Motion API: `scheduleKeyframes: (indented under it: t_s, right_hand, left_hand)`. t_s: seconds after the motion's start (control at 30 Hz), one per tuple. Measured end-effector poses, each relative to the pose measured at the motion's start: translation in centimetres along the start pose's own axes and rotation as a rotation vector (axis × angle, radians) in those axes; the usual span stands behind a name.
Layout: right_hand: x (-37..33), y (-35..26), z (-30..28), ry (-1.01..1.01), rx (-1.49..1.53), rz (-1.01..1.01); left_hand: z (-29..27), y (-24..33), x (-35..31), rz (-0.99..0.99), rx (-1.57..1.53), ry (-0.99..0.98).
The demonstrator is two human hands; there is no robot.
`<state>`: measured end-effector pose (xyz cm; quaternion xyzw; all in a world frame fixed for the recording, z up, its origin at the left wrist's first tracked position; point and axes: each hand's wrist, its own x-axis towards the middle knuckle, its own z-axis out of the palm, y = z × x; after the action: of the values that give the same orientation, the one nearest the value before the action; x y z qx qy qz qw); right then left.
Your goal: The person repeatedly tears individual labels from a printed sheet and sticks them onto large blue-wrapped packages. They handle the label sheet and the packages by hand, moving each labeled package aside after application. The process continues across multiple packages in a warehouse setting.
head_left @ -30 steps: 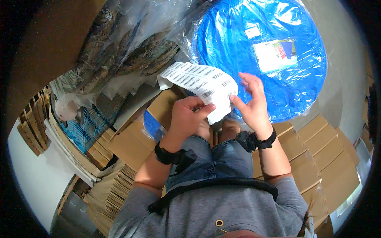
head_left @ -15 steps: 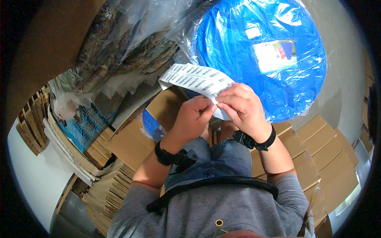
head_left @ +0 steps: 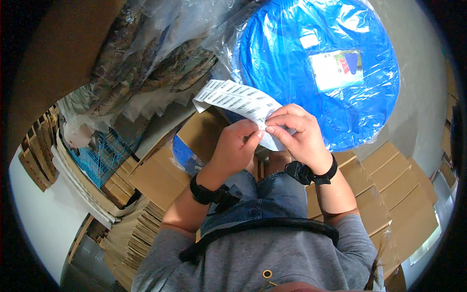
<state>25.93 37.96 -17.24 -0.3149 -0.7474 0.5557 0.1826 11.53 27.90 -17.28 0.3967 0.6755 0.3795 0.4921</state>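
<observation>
Both hands meet at chest height over the lap. The left hand [head_left: 237, 148] and right hand [head_left: 297, 136] pinch the near end of a white barcode label sheet [head_left: 238, 103], apparently peeling one; behind lies a bagged round blue item [head_left: 316, 68].

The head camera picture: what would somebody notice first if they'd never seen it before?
Probably the big round blue thing wrapped in clear plastic, filling the upper right. Right in the middle, the left hand and the right hand pinch a white sheet of barcode stickers between their fingertips. Flat brown cardboard boxes lie stacked below and to both sides.
</observation>
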Motion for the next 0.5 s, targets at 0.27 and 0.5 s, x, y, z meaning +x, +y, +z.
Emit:
scheduleKeyframes:
  t_s: [0.27,0.5]
  right_hand:
    - [-0.3,1.1,-0.2,0.016,0.437,0.542]
    - [0.7,5.1,-1.9,0.331,0.835,0.696]
  left_hand:
    - [0.3,-0.4,-0.1,0.024,0.004,-0.007]
    - [0.0,-1.8,-0.5,-0.03,0.12,-0.012]
